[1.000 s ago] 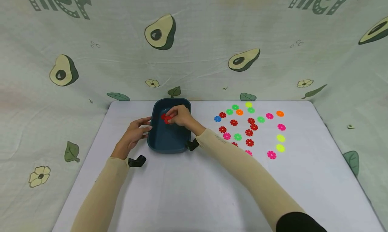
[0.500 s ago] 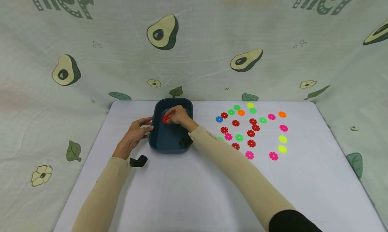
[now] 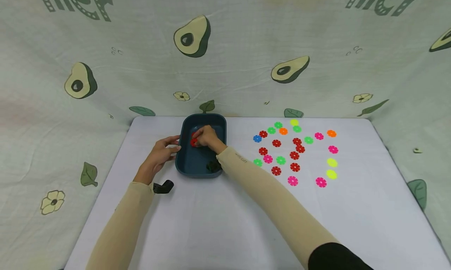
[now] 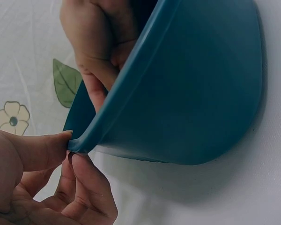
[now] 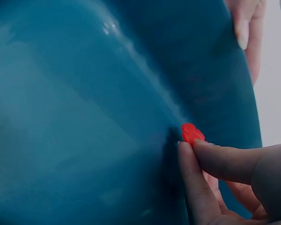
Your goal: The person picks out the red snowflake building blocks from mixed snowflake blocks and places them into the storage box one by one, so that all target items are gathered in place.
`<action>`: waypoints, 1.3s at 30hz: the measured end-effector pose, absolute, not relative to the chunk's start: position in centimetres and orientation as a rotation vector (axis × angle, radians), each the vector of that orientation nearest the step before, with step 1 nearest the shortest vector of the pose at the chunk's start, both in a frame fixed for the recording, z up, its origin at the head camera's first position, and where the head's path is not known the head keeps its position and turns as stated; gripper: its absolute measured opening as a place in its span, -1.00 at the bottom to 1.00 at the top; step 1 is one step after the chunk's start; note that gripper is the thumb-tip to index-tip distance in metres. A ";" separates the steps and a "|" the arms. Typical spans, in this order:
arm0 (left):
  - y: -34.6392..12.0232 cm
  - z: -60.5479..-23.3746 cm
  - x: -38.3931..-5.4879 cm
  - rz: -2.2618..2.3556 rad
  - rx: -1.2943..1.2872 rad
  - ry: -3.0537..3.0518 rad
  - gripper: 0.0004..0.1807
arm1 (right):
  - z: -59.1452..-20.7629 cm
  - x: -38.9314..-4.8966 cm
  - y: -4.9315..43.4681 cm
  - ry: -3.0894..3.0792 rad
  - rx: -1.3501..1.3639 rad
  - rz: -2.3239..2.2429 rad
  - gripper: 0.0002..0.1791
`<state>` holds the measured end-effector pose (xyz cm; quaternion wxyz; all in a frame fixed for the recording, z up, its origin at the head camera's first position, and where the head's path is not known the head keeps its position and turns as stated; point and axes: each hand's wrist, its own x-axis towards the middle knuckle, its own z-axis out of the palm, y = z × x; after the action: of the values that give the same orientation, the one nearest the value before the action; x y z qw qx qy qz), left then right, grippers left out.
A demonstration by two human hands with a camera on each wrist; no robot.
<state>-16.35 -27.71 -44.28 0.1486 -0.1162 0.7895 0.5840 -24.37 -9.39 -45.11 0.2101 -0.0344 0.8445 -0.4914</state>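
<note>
A deep blue plastic tray (image 3: pixel 201 164) stands at the back left of the white table. My left hand (image 3: pixel 159 156) pinches its left rim between thumb and fingers; the left wrist view shows the thumb (image 4: pixel 42 150) on top of the rim (image 4: pixel 84 140). Inside the tray, my right hand (image 3: pixel 208 138) holds red notched plastic discs (image 3: pixel 194 142) between thumb and fingertips. Low by the tray wall, the right wrist view shows the pinched red disc (image 5: pixel 192 133). How many it holds is hidden by the fingers.
Right of the tray, several notched discs lie spread on the table (image 3: pixel 225 223): dark red (image 3: pixel 295 167), pink (image 3: pixel 321 182), green (image 3: pixel 280 160), yellow (image 3: pixel 331 174), orange (image 3: pixel 331 133) and blue (image 3: pixel 257 138). A printed cloth (image 3: pixel 239 35) hangs behind.
My right hand has sunk lower into the tray with the red discs, which show less now. The left hand keeps its hold on the rim. The whole head view has shifted slightly.
</note>
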 end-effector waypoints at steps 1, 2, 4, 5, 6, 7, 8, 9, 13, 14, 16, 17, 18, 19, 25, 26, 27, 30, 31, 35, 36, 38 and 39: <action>-27.7 -44.3 -16.4 1.680 -0.333 2.270 -0.37 | -45.2 -24.4 -9.4 2.351 -0.091 -1.363 -0.75; -27.7 -44.3 -16.4 1.680 -0.332 2.270 -0.38 | -45.2 -24.4 -9.4 2.347 -0.087 -1.369 -0.75; -27.6 -44.3 -16.4 1.682 -0.327 2.270 -0.38 | -45.5 -24.5 -9.4 2.352 -0.076 -1.360 -0.76; -27.6 -44.3 -16.4 1.684 -0.326 2.269 -0.38 | -45.5 -24.6 -9.4 2.351 -0.067 -1.355 -0.76; -27.6 -44.3 -16.5 1.685 -0.325 2.269 -0.38 | -45.7 -24.8 -9.4 2.343 -0.051 -1.357 -0.76; -27.6 -44.3 -16.5 1.686 -0.326 2.269 -0.38 | -45.8 -24.9 -9.5 2.337 -0.039 -1.358 -0.76; -27.5 -44.3 -16.5 1.686 -0.323 2.271 -0.38 | -45.9 -25.1 -9.5 2.327 -0.026 -1.362 -0.75; -27.5 -44.3 -16.5 1.686 -0.325 2.271 -0.38 | -45.9 -25.2 -9.5 2.325 -0.014 -1.359 -0.75; -27.3 -44.3 -16.6 1.687 -0.329 2.267 -0.38 | -46.0 -25.2 -9.5 2.362 -0.023 -1.341 -0.74; -27.3 -44.3 -16.6 1.688 -0.326 2.266 -0.38 | -45.9 -25.1 -9.4 2.388 -0.039 -1.321 -0.74; -27.3 -44.3 -16.6 1.685 -0.314 2.270 -0.38 | -45.9 -25.0 -9.4 2.435 -0.064 -1.287 -0.74; -27.2 -44.3 -16.6 1.688 -0.313 2.268 -0.38 | -45.9 -25.0 -9.4 2.457 -0.077 -1.271 -0.74; -27.2 -44.3 -16.6 1.690 -0.312 2.268 -0.38 | -45.9 -24.9 -9.3 2.480 -0.091 -1.253 -0.74; -27.2 -44.3 -16.6 1.690 -0.311 2.268 -0.38 | -45.9 -24.9 -9.3 2.489 -0.099 -1.251 -0.74; -27.2 -44.4 -16.6 1.689 -0.330 2.257 -0.38 | -45.8 -24.7 -9.3 2.499 -0.150 -1.296 -0.76; -27.3 -44.4 -16.5 1.689 -0.331 2.256 -0.38 | -45.8 -24.6 -9.2 2.496 -0.163 -1.308 -0.76; -27.3 -44.4 -16.5 1.687 -0.328 2.257 -0.38 | -45.7 -24.6 -9.2 2.494 -0.175 -1.316 -0.75; -27.4 -44.3 -16.4 1.694 -0.320 2.252 -0.38 | -45.5 -24.4 -9.0 2.473 -0.193 -1.349 -0.70; -27.5 -44.3 -16.4 1.696 -0.320 2.252 -0.38 | -45.4 -24.4 -9.0 2.464 -0.195 -1.360 -0.69; -27.6 -44.3 -16.4 1.691 -0.329 2.253 -0.37 | -45.0 -24.2 -8.9 2.435 -0.200 -1.386 -0.67; -27.6 -44.2 -16.4 1.689 -0.336 2.253 -0.37 | -44.9 -24.2 -8.9 2.424 -0.201 -1.395 -0.67; -27.6 -44.2 -16.4 1.685 -0.350 2.254 -0.37 | -44.7 -24.1 -8.8 2.401 -0.213 -1.414 -0.67; -27.6 -44.2 -16.4 1.683 -0.355 2.256 -0.37 | -44.6 -24.0 -8.8 2.384 -0.217 -1.429 -0.66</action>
<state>-16.36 -27.60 -44.20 0.1519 -0.1236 0.7860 0.5864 -24.03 -8.76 -44.57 0.1758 -0.0766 0.8417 -0.5047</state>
